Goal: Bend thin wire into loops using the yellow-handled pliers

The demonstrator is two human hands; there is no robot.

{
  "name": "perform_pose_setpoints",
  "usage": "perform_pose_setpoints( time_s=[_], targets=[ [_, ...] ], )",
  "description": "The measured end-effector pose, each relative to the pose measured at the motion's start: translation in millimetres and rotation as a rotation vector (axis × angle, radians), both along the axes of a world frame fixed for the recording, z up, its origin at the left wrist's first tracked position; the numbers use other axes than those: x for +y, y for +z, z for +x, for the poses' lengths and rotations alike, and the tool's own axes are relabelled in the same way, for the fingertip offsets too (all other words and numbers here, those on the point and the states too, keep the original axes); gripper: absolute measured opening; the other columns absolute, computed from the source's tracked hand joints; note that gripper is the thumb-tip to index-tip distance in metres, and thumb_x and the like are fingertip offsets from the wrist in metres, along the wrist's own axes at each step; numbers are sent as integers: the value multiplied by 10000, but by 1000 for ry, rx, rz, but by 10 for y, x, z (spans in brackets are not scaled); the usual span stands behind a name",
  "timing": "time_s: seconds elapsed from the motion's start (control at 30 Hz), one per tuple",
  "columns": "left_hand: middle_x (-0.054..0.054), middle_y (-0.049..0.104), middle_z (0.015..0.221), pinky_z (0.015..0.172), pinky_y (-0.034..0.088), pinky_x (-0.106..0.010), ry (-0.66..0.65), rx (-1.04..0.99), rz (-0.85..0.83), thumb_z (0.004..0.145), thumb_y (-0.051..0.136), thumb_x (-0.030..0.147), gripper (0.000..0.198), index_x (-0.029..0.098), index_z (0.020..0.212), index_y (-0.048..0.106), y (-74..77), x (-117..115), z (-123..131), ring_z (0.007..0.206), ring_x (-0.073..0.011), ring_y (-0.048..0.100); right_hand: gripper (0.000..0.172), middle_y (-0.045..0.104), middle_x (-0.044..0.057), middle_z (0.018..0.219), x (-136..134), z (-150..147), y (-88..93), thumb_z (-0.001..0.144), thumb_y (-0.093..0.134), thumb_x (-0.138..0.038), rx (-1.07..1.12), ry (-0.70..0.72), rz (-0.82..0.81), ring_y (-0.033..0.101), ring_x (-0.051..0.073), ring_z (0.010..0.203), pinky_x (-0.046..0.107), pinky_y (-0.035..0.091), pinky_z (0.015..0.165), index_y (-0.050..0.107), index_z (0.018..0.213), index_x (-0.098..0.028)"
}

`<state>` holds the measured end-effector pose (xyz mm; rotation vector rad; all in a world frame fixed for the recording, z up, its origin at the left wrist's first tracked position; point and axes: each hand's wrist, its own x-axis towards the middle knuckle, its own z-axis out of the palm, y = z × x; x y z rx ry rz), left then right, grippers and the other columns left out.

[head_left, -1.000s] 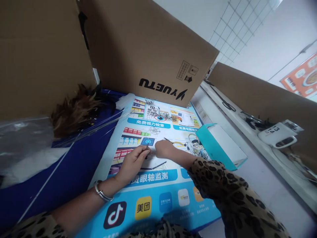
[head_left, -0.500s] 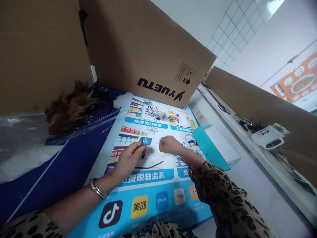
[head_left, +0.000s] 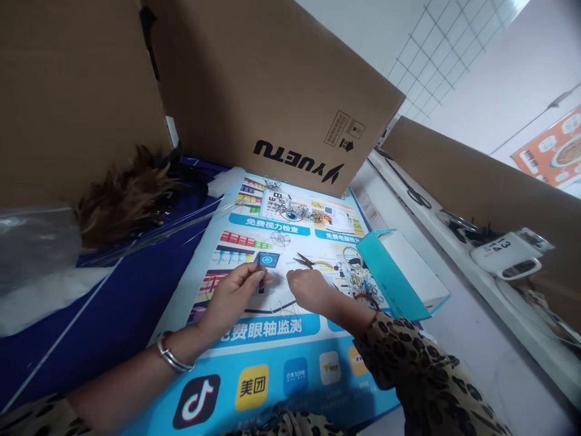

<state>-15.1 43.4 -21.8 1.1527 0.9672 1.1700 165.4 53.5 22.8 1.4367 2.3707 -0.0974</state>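
My left hand [head_left: 236, 292] pinches a small, dark, thin piece [head_left: 259, 261] between thumb and fingers, its exact kind unclear. Close to its right, my right hand [head_left: 309, 289] is closed with the fingertips curled under, so what they hold, if anything, is hidden. Just beyond the right hand, pliers [head_left: 309, 262] with yellow handles lie on the printed poster [head_left: 272, 357], jaws pointing left. To the right of that hand is a tangle of thin wire pieces [head_left: 363, 283], partly behind my forearm. Another small wire bunch [head_left: 280, 240] lies farther back.
A large cardboard box [head_left: 290, 91] stands behind the poster. On the right are a teal-and-white box [head_left: 403, 278] and a white mug [head_left: 503, 257]. Brown feathers [head_left: 127, 203], clear plastic [head_left: 36, 242] and long thin wires [head_left: 181, 227] lie to the left.
My right hand has moved a little toward me, uncovering the pliers and more of the wire tangle. My left hand keeps its pinch in nearly the same place.
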Motion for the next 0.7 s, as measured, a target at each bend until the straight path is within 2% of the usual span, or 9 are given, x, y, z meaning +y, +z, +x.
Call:
perform_pose_setpoints(
  time_s=[0.2,0.4,0.5,0.6,0.7],
  targets=[
    [-39,676,836,743,451,-288,2,-35,-20,804,546,383,242,179,925,593,3,15,12,754,-165,605,282,633,121,885,88,96,-60,704,494,-115,94,-107,45,615,237,806,315,450,667,491,986,-134],
    [-43,666,816,729,461,-297,21,-8,-41,797,550,400,274,168,937,593,-37,44,6,749,-174,605,286,633,6,821,284,323,95,721,466,-151,359,-177,56,596,130,716,205,427,593,499,1001,-201],
    [-38,659,820,743,457,-295,20,15,-26,809,538,377,241,171,924,588,9,52,19,762,-172,598,218,595,-17,780,306,334,122,727,442,-151,683,-229,72,550,79,627,163,407,544,498,934,-191],
    [-36,650,847,762,440,-280,11,63,43,823,514,348,205,174,894,595,98,50,79,812,-174,584,146,539,-43,667,239,252,58,688,465,-142,1061,-283,62,485,66,538,158,384,498,508,819,-188],
    [-28,644,852,742,421,-255,-3,146,120,832,492,318,184,178,859,608,128,60,170,806,-163,564,158,541,-46,644,160,157,-57,653,470,-110,1136,-273,54,465,64,522,162,384,507,543,772,-185]
  ],
)
